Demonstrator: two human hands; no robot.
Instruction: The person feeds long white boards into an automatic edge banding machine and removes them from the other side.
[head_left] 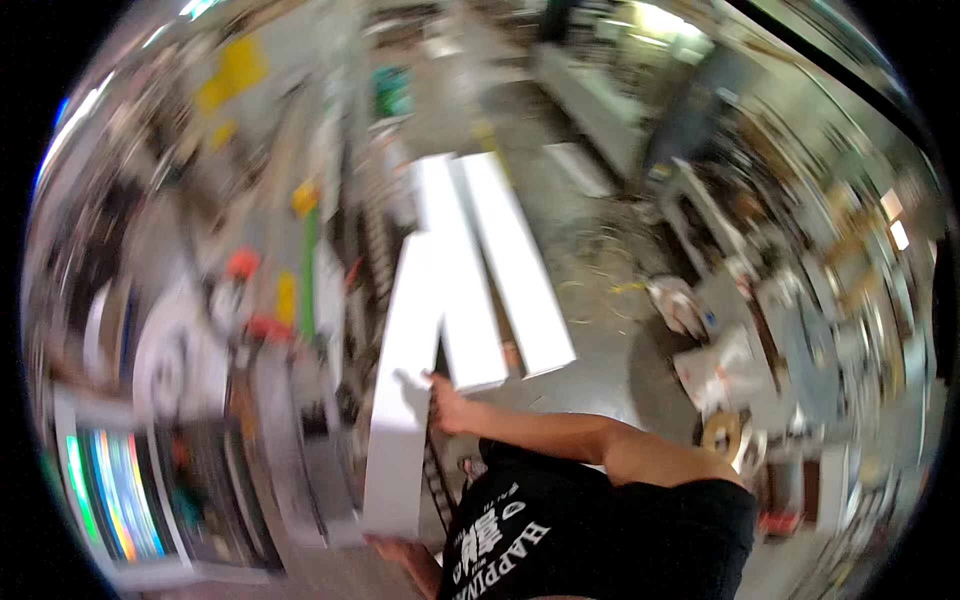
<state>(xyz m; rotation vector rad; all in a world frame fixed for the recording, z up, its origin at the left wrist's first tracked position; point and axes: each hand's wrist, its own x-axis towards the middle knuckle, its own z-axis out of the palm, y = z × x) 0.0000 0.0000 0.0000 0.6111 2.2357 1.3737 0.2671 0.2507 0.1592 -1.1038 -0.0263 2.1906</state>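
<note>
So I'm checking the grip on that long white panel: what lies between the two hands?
In the head view, only the white panel itself spans from the right hand on its edge to the left hand at its near end.

Heavy motion blur smears nearly the whole view, worst along the left side, where coloured shapes stretch into streaks and nothing is crisp. The long white panels near the middle are the brightest thing, glaring almost to flat white with little surface detail. Light comes from overhead fixtures glowing at the top rim, pale and cool. The grey floor is evenly lit with faint shadows. Fisheye bending curves straight edges toward the rim, which falls off into a black border.
</note>
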